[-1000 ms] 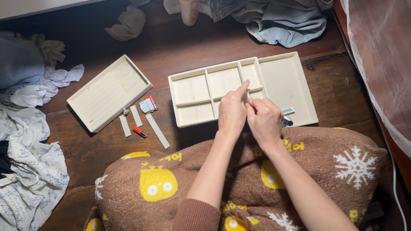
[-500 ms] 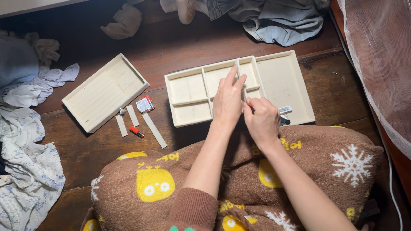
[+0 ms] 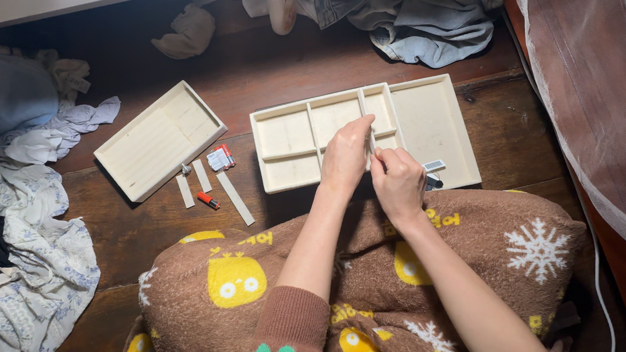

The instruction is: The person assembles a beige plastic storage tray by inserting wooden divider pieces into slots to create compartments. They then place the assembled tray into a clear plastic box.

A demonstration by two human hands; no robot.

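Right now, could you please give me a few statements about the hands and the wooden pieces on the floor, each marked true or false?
1. Both hands, left hand and right hand, work over the divided tray. True.
2. The second, undivided tray lies to the right of the divided one. False: it lies to its left.
3. Loose wooden strips lie on the floor between the two trays. True.
4. The person's lap is covered by a plain blue blanket. False: the blanket is brown with yellow shapes and white snowflakes.
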